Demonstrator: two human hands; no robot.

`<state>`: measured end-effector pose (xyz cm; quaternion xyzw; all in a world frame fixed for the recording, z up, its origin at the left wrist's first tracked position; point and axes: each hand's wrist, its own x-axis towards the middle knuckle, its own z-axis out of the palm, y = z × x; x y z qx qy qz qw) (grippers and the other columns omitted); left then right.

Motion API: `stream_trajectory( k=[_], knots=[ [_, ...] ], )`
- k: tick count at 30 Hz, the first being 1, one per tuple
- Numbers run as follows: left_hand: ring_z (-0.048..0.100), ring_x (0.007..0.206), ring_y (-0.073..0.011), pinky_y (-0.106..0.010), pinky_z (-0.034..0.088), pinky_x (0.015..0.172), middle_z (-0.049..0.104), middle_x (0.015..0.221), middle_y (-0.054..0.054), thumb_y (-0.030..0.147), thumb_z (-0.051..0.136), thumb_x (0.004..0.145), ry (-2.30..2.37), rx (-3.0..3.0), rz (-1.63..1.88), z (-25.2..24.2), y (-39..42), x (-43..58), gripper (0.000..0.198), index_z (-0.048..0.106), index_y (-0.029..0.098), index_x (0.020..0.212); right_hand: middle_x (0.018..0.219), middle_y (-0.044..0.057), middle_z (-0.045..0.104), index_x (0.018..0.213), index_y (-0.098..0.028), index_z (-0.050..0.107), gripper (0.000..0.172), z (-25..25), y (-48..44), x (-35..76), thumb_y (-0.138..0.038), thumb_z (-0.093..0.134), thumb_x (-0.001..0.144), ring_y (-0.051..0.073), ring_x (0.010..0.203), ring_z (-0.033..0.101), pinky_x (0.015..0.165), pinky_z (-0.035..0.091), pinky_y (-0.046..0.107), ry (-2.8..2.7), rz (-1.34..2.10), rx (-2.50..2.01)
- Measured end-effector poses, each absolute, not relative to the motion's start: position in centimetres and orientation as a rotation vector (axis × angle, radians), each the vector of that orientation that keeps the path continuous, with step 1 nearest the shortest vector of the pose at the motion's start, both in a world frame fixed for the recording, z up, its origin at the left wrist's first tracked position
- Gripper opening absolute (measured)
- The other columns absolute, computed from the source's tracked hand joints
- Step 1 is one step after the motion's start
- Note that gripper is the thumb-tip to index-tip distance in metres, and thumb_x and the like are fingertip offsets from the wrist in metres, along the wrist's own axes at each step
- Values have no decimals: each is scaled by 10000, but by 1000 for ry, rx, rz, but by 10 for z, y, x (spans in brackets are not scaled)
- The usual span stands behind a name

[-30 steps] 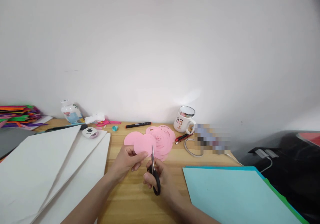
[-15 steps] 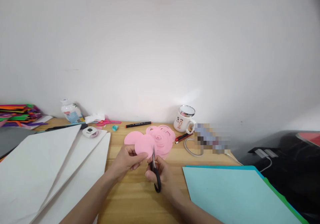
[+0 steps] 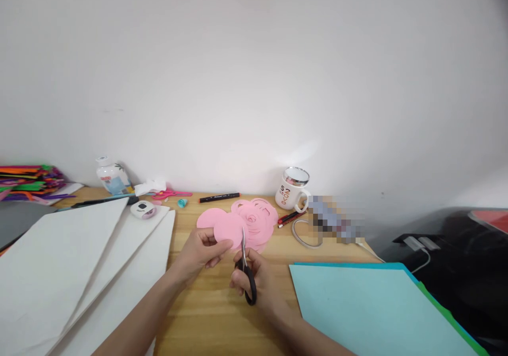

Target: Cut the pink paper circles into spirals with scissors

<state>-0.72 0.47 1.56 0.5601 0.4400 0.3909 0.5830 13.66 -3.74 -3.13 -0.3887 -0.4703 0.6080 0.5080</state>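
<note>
So the scissors (image 3: 244, 255) are in the right hand (image 3: 256, 276), grip closed around the black handles, a loop sticking out toward the wearer. Long axis runs almost straight away from the body, tips toward the wall (image 3: 254, 91) and leaning a touch left. The blades look nearly together, but I can't tell if there's a sliver of gap.

The left hand (image 3: 203, 251) has its grip pinched on the lower left edge of a pink disc (image 3: 228, 230), thumb on top. It's round, so no real long axis; its face is turned up toward the wearer. The blades sit right at its right edge, over the middle of the desk (image 3: 222, 313).

As for clutter: a pink paper pile (image 3: 260, 224) is right behind the tips, and another disc (image 3: 209, 217) peeks out past the left hand. Can't tell if the held one touches either. Beyond those there's a black marker (image 3: 219, 198) lying crosswise, then a mug (image 3: 284, 194) upright back right, with red pens (image 3: 289, 218) and a cable loop (image 3: 293, 233) near it. Big white sheets (image 3: 59, 271) hog the left side, blue paper (image 3: 377, 303) the right. The space between them, under the forearms, is bare wood.
</note>
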Motion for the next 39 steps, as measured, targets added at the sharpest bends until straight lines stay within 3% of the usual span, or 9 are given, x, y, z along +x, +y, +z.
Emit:
stream_trajectory(
  k=[14, 22, 31, 39],
  knots=[
    [353, 316, -36, -153, 219, 320, 480, 406, 51, 335, 656, 684, 994, 1273, 900, 17, 3, -4, 279, 522, 131, 547, 420, -91, 467, 707, -197, 447, 280, -26, -40, 133, -302, 679, 590, 68, 335, 379, 344, 296, 172, -1102, 1522, -987],
    [356, 345, -35, -153, 226, 344, 500, 435, 47, 314, 669, 671, 1024, 1309, 857, 15, 3, -6, 247, 552, 127, 559, 579, -56, 499, 772, -194, 488, 350, -29, -36, 138, -342, 736, 574, 88, 496, 406, 429, 297, 182, -1166, 1407, -891],
    [333, 343, -36, -155, 216, 344, 472, 408, 55, 321, 652, 687, 1019, 1330, 871, 16, 3, -6, 246, 560, 131, 561, 534, -65, 475, 775, -199, 474, 346, -30, -36, 137, -365, 718, 595, 82, 452, 361, 412, 268, 191, -1144, 1445, -928],
    [332, 343, -36, -159, 216, 353, 457, 401, 61, 344, 660, 666, 1035, 1313, 886, 19, 3, -5, 275, 527, 134, 547, 479, -95, 395, 750, -208, 466, 309, -30, -37, 136, -358, 690, 600, 76, 395, 346, 392, 334, 195, -1121, 1460, -933]
  ],
)
